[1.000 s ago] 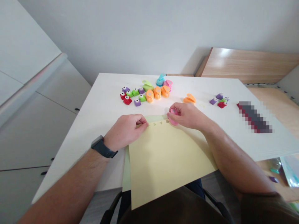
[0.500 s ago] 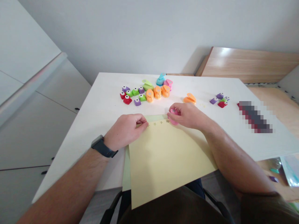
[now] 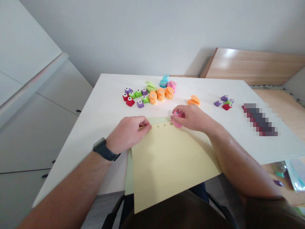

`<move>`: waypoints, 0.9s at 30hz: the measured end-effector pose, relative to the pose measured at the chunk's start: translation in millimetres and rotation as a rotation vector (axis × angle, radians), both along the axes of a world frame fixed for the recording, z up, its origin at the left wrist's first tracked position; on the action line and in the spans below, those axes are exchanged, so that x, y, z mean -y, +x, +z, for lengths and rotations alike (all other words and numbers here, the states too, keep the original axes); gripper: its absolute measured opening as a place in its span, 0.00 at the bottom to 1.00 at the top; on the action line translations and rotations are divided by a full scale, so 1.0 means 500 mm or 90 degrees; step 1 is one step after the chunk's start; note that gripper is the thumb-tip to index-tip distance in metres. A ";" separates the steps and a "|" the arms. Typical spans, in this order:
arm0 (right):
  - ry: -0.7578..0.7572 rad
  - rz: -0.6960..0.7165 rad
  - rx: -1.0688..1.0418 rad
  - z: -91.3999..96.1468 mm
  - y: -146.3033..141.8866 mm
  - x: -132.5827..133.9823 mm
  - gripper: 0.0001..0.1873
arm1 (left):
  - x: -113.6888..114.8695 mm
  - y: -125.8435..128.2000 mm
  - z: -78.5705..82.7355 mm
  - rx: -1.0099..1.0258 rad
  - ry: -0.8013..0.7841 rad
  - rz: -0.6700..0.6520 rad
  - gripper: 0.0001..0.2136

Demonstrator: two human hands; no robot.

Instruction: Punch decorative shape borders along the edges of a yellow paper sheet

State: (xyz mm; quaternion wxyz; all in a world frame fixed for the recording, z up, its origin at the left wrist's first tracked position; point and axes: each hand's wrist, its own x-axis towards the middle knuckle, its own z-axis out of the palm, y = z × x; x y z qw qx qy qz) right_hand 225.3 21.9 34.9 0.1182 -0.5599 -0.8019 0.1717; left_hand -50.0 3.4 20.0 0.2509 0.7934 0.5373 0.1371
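The left hand pinches the yellow sheet at its edge; the right hand grips a pink punch.

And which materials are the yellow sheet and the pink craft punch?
Yellow sheet: matte paper or thin card; it curves without shine and has star cutouts. Pink craft punch: probably smooth plastic, from its even colour; the right hand partly hides it.
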 end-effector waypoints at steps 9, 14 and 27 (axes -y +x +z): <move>0.030 -0.058 -0.036 0.017 -0.015 -0.002 0.24 | 0.000 -0.001 0.000 0.005 0.006 -0.007 0.11; 0.114 -0.089 -0.032 -0.003 -0.035 -0.021 0.24 | 0.000 0.000 0.001 0.002 0.006 -0.009 0.11; 0.117 -0.105 0.120 -0.036 -0.052 -0.062 0.22 | 0.001 -0.001 -0.001 0.002 0.014 -0.008 0.12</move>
